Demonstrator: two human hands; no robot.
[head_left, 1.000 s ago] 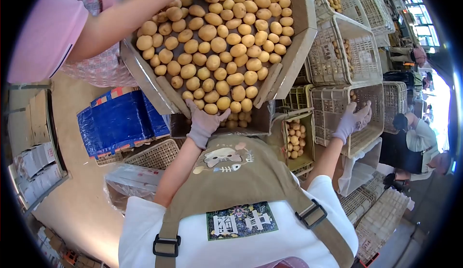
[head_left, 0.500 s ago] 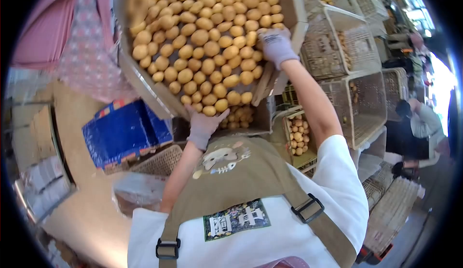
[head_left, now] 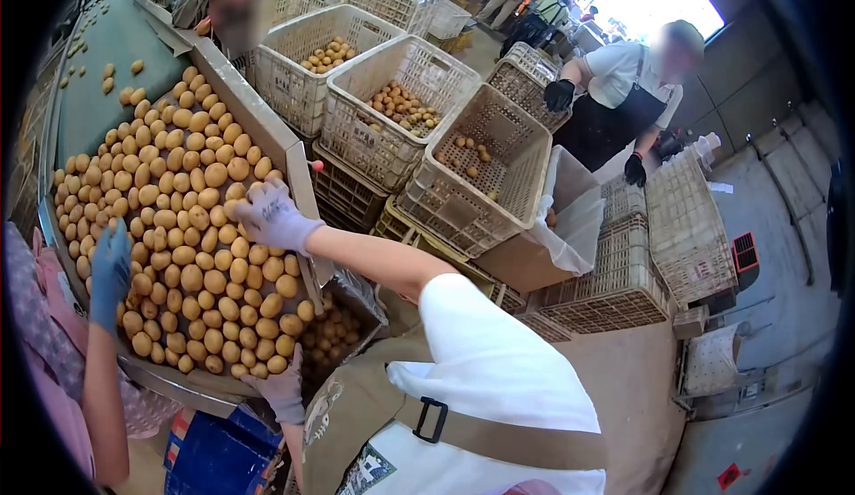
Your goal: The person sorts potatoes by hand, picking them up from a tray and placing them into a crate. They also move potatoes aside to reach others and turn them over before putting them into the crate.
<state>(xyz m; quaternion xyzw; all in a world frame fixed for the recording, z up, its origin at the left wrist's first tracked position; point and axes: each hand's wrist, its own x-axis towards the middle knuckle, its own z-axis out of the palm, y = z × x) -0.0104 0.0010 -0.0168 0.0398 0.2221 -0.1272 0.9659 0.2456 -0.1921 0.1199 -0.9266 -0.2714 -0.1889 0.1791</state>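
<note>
Many yellow-brown potatoes (head_left: pixel 191 277) cover a wide sorting table with raised sides (head_left: pixel 287 152). My right hand (head_left: pixel 274 217), in a pale purple glove, lies over potatoes near the right side, fingers apart and touching them. At the table's near end, my left hand (head_left: pixel 283 390), also gloved, rests at the edge beside the lowest potatoes, its thumb apart from the fingers; part of it is hidden. Below the table's end, a container (head_left: pixel 367 317) holds more potatoes.
A co-worker's blue-gloved hand (head_left: pixel 110 268) is over the potatoes at left. Plastic crates (head_left: pixel 463 196) with some potatoes line the right side. A person in an apron (head_left: pixel 614 107) stands beyond them; another person (head_left: pixel 191 5) is at the far side. A blue package (head_left: pixel 214 459) lies below.
The view has swung right, bringing the crates and a standing person into fuller view. A co-worker's blue-gloved hand now shows at left. Both my hands remain at the table.
</note>
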